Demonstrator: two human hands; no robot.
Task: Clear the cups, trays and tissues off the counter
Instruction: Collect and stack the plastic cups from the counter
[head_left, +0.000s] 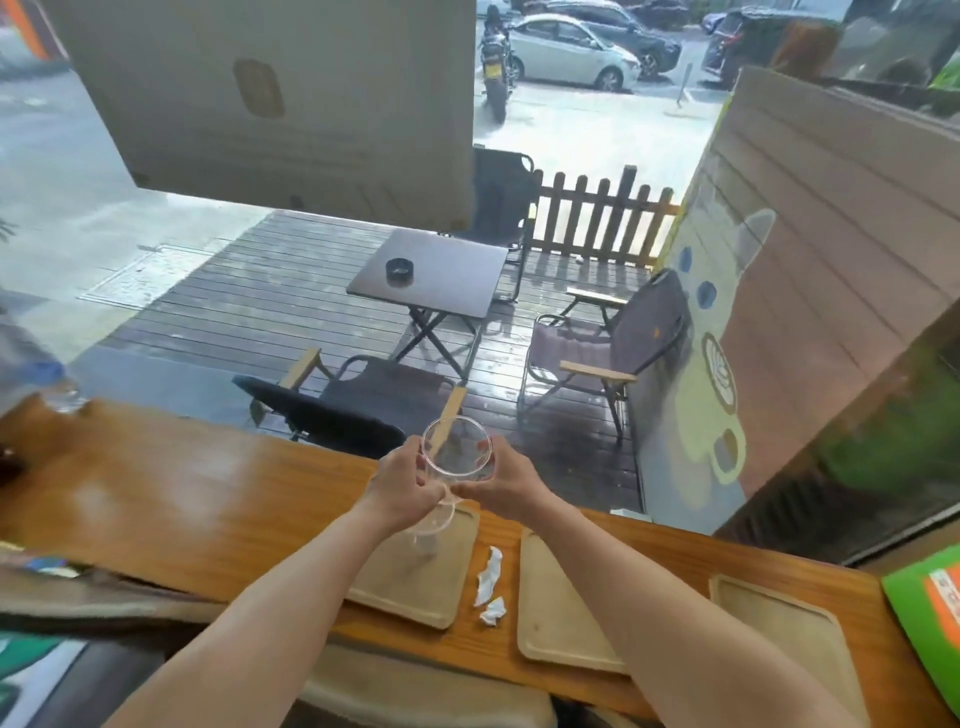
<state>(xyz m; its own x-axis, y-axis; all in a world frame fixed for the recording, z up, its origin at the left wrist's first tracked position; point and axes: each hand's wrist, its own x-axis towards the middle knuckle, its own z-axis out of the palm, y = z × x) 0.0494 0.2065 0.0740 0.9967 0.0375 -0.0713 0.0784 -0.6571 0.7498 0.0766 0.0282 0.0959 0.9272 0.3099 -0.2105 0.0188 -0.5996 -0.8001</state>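
Both hands were wrapped round one clear cup, the upper cup (460, 457), held in the air above the middle of the worktop (182, 493). The left hand (402, 483) curled its fingers round the cup's lower part and the right hand (501, 483) cupped its other side. Right under it a second clear cup, the lower cup (428, 538), stood on the left tray (415, 597). Whether the two cups touched could not be told.

If the person meant to nest them, the main risk seemed to be a crooked entry. A tilted upper cup could catch the lower rim and tip the lower cup over on the tray. Pushed in too hard, the two could jam together. The smooth clear walls looked slippery, so a loosened grip might have dropped the cup.

The tissues (491, 574) lay crumpled between the left tray and the middle tray (561, 613), close to the near edge, with the right tray (779, 639) toward the right end. Both forearms reached across that edge. A careless pull back could have swept the light tissues off or nudged a tray over the edge.
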